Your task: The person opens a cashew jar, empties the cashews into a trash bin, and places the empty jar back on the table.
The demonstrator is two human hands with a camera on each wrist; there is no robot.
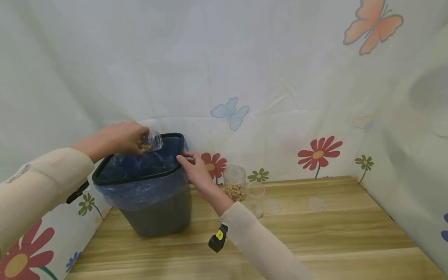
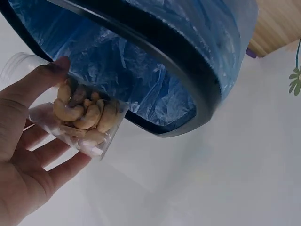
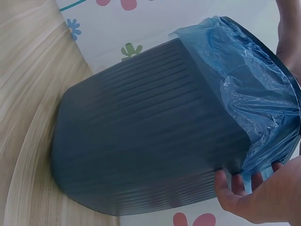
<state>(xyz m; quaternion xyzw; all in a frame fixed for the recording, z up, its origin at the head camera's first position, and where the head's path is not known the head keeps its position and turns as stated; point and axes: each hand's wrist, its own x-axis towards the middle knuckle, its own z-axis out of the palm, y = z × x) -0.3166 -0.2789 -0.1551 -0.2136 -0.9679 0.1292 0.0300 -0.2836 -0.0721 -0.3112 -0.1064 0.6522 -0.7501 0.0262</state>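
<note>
My left hand (image 1: 120, 136) grips a small clear jar (image 1: 155, 140) tipped on its side over the mouth of a grey trash bin (image 1: 155, 216). Cashews (image 2: 87, 113) lie inside the jar, gathered toward its base in the left wrist view. A blue plastic liner (image 1: 140, 196) covers the inside of the bin and folds out under its dark rim (image 1: 140, 179). On the bin's right side, my right hand (image 1: 199, 171) holds the rim, thumb on top. In the right wrist view its fingers (image 3: 225, 190) touch the bin's outer wall and the liner.
Right of the bin, a clear jar of nuts (image 1: 235, 191) stands on the wooden table (image 1: 315, 241), beside a clear container (image 1: 255, 198). Two clear round lids lie farther right, one lid (image 1: 272, 206) near the container. A patterned curtain (image 1: 280, 77) hangs behind.
</note>
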